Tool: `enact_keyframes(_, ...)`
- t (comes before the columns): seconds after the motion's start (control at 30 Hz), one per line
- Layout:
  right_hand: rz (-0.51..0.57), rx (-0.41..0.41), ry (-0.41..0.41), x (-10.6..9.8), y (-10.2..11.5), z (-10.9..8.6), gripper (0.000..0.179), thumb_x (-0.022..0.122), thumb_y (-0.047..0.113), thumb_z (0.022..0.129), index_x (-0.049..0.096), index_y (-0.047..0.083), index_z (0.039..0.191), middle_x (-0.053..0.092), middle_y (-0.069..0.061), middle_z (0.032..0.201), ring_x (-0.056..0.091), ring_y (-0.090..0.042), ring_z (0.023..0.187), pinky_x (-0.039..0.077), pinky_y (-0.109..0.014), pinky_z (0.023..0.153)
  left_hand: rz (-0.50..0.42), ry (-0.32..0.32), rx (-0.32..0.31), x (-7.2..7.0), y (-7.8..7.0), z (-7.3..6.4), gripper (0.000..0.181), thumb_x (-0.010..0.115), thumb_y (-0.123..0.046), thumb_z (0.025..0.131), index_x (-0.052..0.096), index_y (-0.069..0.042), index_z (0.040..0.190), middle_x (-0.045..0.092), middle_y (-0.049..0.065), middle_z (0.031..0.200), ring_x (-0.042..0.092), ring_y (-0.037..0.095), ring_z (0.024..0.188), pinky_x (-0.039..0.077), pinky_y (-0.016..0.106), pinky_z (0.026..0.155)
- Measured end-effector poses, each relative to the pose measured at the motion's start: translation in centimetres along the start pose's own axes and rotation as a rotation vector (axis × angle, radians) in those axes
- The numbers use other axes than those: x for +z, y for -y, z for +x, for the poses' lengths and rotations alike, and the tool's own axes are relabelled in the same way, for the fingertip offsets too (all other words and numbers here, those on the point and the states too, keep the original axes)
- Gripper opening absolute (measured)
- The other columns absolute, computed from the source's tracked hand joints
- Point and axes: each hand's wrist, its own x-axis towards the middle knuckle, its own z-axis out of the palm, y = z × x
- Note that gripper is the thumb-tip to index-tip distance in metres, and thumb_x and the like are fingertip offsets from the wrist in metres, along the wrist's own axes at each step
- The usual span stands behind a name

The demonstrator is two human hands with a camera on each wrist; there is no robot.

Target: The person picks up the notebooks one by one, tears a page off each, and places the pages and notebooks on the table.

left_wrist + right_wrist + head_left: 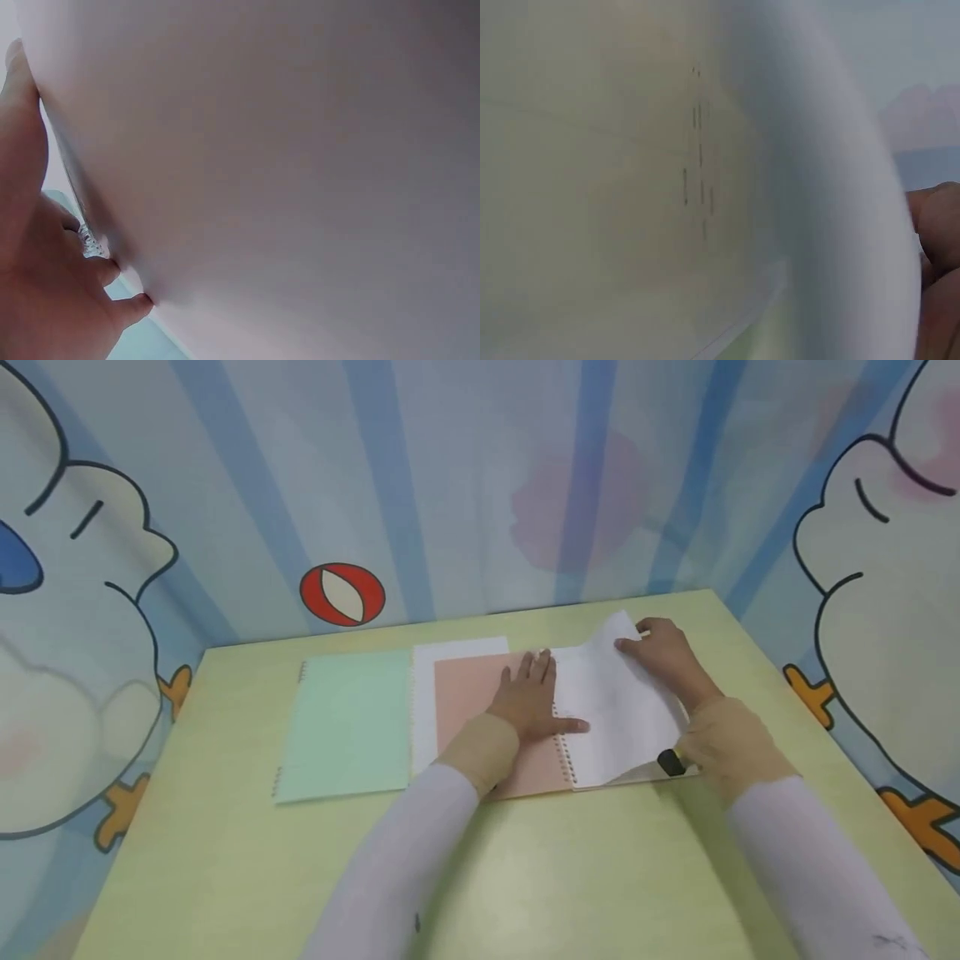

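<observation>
A spiral-bound notebook lies open, its pink cover [465, 693] on the left and a white page [600, 710] on the right of the coil binding [565, 760]. My left hand [525, 702] rests on the pink cover beside the coil, fingers extended, thumb stretched across onto the white page. With thumb and fingers, my right hand [667, 656] pinches the page near its upper right corner, and the sheet curves up off those beneath. In the right wrist view the raised page [840, 187] bends past my fingers [941, 240]; short dark marks show on a pale sheet behind.
Left of the pink cover lies a mint-green notebook cover [352, 727] with a coil on its left edge. A white page [423, 735] sticks out between the two covers. All lie on a pale yellow-green table [570, 868] against a cartoon-printed backdrop [480, 485].
</observation>
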Motion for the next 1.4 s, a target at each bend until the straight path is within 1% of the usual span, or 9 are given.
enact_keyframes(0.17, -0.043, -0.103, 0.057, 0.0, -3.6, 0.2, 0.049, 0.049, 0.029, 0.112, 0.052, -0.009, 0.142, 0.055, -0.034, 0.14, 0.054, -0.048, 0.124, 0.044, -0.061, 0.101, 0.006, 0.015, -0.026, 0.3, -0.2, 0.2, 0.122, 0.046, -0.088, 0.091, 0.005, -0.007, 0.171, 0.001, 0.008, 0.179, 0.005, 0.028, 0.164, 0.017, 0.052, 0.129)
enact_keyframes(0.4, 0.082, -0.044, 0.119, 1.1, -7.0, -1.2, 0.076, 0.038, 0.046, 0.114, 0.013, 0.0, 0.169, 0.021, -0.03, 0.171, 0.027, -0.052, 0.153, 0.031, -0.066, 0.12, -0.011, 0.038, -0.041, 0.7, -0.2, 0.4, 0.129, 0.047, -0.092, 0.087, 0.002, -0.004, 0.17, -0.002, 0.011, 0.178, 0.004, 0.03, 0.164, 0.015, 0.054, 0.129)
enact_keyframes(0.57, 0.232, -0.034, 0.103, 1.1, -7.4, -2.7, 0.076, 0.041, 0.052, 0.112, 0.023, 0.002, 0.166, 0.053, -0.033, 0.144, 0.067, -0.039, 0.114, 0.058, -0.048, 0.089, -0.038, 0.059, -0.057, 1.5, 0.7, 0.8, 0.133, 0.045, -0.095, 0.084, -0.006, -0.007, 0.169, -0.016, 0.009, 0.177, -0.006, 0.029, 0.164, 0.008, 0.056, 0.13)
enact_keyframes(0.73, 0.193, 0.056, 0.112, 0.0, -4.9, -4.5, 0.087, 0.052, 0.068, 0.103, 0.039, -0.004, 0.15, 0.053, -0.029, 0.136, 0.06, -0.035, 0.104, 0.052, -0.043, 0.084, -0.041, 0.013, -0.05, 1.2, 1.6, 0.2, 0.125, 0.039, -0.093, 0.089, -0.003, -0.008, 0.17, -0.017, 0.009, 0.177, -0.01, 0.029, 0.163, 0.005, 0.057, 0.13)
enact_keyframes(0.9, 0.068, 0.009, 0.157, -0.6, -4.5, -6.6, 0.053, 0.057, 0.04, 0.11, 0.052, -0.008, 0.132, 0.061, -0.025, 0.113, 0.058, -0.032, 0.091, 0.05, -0.041, 0.075, -0.068, 0.045, 0.029, 0.0, 1.1, -2.5, 0.123, 0.039, -0.092, 0.09, 0.006, -0.005, 0.17, -0.008, 0.012, 0.178, -0.007, 0.033, 0.163, 0.006, 0.059, 0.129)
enact_keyframes(1.03, -0.018, -0.074, 0.02, -0.3, -5.4, -8.4, 0.061, 0.044, 0.035, 0.115, 0.038, -0.011, 0.154, 0.052, -0.038, 0.144, 0.057, -0.052, 0.123, 0.05, -0.062, 0.098, -0.112, 0.111, 0.088, -0.2, 0.4, -3.7, 0.127, 0.043, -0.094, 0.086, 0.006, -0.007, 0.171, -0.005, 0.009, 0.178, -0.004, 0.033, 0.163, 0.006, 0.057, 0.129)
enact_keyframes(1.13, -0.068, -0.123, -0.136, 0.5, -6.0, -9.7, 0.057, 0.04, 0.034, 0.115, 0.041, -0.011, 0.151, 0.057, -0.04, 0.132, 0.06, -0.053, 0.116, 0.05, -0.063, 0.091, -0.123, 0.127, 0.103, 0.0, 0.1, -4.0, 0.125, 0.046, -0.093, 0.086, 0.008, -0.009, 0.171, -0.001, 0.006, 0.178, -0.003, 0.033, 0.163, 0.007, 0.056, 0.13)
enact_keyframes(1.27, -0.103, -0.182, -0.283, 1.4, -5.9, -11.4, 0.035, 0.044, 0.025, 0.114, 0.053, -0.007, 0.124, 0.057, -0.022, 0.084, 0.052, -0.035, 0.076, 0.041, -0.046, 0.066, -0.13, 0.136, 0.096, 0.3, 0.0, -4.2, 0.122, 0.048, -0.091, 0.088, 0.01, -0.01, 0.171, -0.001, 0.005, 0.178, -0.004, 0.033, 0.163, 0.006, 0.056, 0.13)
enact_keyframes(1.4, -0.142, -0.136, -0.298, 1.1, -5.6, -13.0, 0.037, 0.042, 0.022, 0.114, 0.05, -0.011, 0.13, 0.063, -0.037, 0.105, 0.061, -0.051, 0.089, 0.049, -0.061, 0.075, -0.132, 0.149, 0.098, 0.0, 0.0, -4.4, 0.12, 0.049, -0.088, 0.089, 0.01, -0.01, 0.171, -0.003, 0.006, 0.178, -0.005, 0.032, 0.163, 0.005, 0.056, 0.13)
